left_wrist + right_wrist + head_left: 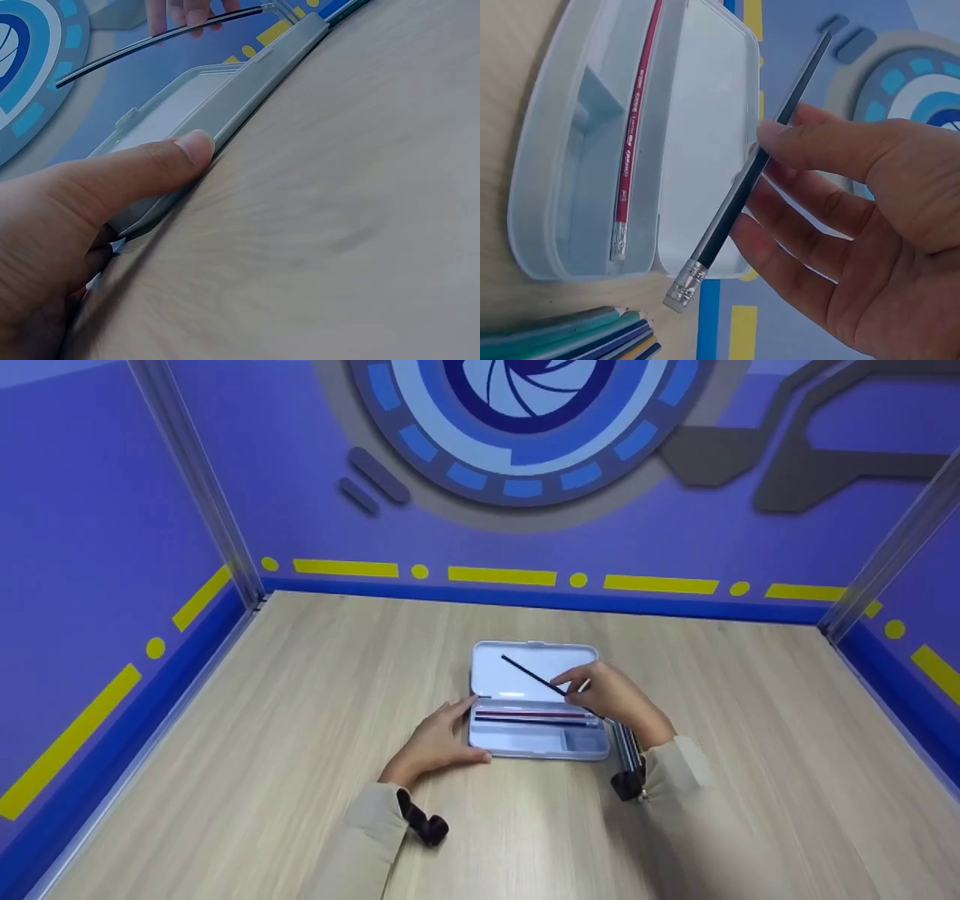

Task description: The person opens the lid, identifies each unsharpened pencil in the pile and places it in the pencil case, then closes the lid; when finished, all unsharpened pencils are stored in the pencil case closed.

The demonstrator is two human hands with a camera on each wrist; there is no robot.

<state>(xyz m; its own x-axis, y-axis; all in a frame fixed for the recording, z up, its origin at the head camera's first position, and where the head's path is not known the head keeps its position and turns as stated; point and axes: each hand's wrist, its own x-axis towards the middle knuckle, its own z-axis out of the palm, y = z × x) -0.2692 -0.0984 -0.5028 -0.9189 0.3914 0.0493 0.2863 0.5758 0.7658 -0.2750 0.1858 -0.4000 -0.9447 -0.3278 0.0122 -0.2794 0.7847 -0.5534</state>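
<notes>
Wood-grain tabletop (pixel 262 750) carries one open pencil case (pixel 536 750) with two pencils (pixel 531 717) lying in its tray. One right hand (pixel 611 697) pinches a third, black pencil (pixel 529 673) between thumb and fingers above the lid. One left hand (pixel 439 739), fingers relaxed, presses its thumb against the case's left end.

The person wears a light beige long-sleeved top; both sleeves end in loose cuffs at the wrists. The left sleeve (pixel 367 829) carries a small black mount (pixel 426 823) with rounded knobs, strapped just behind the cuff. The right sleeve (pixel 679 772) carries a similar black clamp (pixel 628 784) on a ribbed metallic bar. Both hands, the left hand (pixel 437 741) and the right hand (pixel 615 697), are bare, without rings or gloves.
</notes>
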